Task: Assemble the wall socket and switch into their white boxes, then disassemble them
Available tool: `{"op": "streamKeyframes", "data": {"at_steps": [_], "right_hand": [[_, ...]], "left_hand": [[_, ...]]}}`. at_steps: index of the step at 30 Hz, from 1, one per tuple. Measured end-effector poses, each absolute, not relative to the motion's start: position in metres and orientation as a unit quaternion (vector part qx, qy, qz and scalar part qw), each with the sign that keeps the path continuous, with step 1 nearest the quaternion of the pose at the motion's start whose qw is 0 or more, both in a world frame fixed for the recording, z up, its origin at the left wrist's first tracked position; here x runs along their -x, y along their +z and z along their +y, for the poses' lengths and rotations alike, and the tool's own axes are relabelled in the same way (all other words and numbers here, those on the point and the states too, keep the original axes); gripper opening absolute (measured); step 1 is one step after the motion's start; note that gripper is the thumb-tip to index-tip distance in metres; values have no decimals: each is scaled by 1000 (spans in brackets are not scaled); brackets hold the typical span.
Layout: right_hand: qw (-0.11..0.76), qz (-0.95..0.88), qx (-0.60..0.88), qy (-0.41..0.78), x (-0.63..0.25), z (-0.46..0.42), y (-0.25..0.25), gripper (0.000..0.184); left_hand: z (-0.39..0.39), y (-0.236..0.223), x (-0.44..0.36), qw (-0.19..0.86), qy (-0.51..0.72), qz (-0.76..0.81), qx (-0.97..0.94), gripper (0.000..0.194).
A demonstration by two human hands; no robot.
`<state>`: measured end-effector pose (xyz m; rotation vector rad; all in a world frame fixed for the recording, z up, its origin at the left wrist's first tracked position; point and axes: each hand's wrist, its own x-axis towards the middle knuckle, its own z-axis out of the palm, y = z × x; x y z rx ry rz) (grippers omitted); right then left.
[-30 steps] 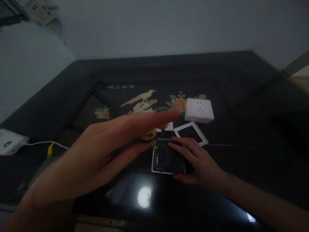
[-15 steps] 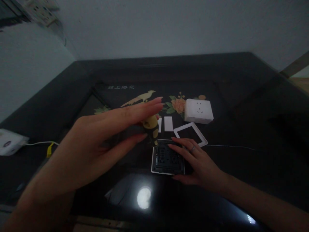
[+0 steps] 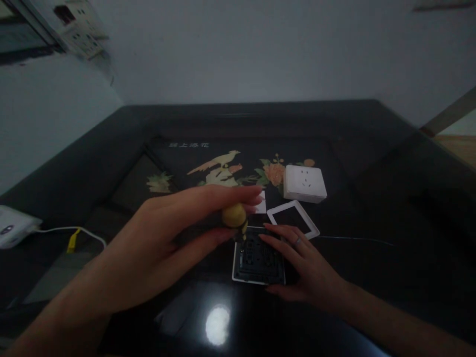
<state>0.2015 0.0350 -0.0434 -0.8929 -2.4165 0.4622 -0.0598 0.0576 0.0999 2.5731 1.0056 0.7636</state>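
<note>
My left hand (image 3: 186,238) is closed round a screwdriver (image 3: 235,216) with a yellow and black handle, gripped between thumb and fingers. The tool points down at the upper left part of a black switch plate back (image 3: 259,260) with a white edge; whether its tip touches is hidden. My right hand (image 3: 297,258) is closed on the plate's right side, fingers over the top and thumb at the lower edge. Behind the plate lie a white frame (image 3: 311,225) and a small white rectangular piece (image 3: 262,204), partly covered by my left fingers.
A white socket box (image 3: 305,182) stands farther back on the dark glossy table (image 3: 357,148), which has a bird and flower picture. At far left is a white device (image 3: 17,227) with a cable and yellow tag (image 3: 73,240). Wall sockets (image 3: 84,39) are at upper left.
The view has shifted, so the table sits lower in the picture. The screwdriver handle is tilted more toward me, with less of its shaft showing. My right hand stays on the plate.
</note>
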Motion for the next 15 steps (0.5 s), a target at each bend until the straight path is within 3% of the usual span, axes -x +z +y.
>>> {"op": "streamKeyframes", "data": {"at_steps": [6,11,15], "right_hand": [[266,-891,327,169,-201,35,-42,76],[258,-892,324,180,-201,36,-41,78],[255,-893,326,177,-201,36,-42,77]], "left_hand": [[57,94,54,76,344,340,-872,20],[56,104,59,154,269,339,-888,39],[60,98,57,56,312,323,-892,33]]}}
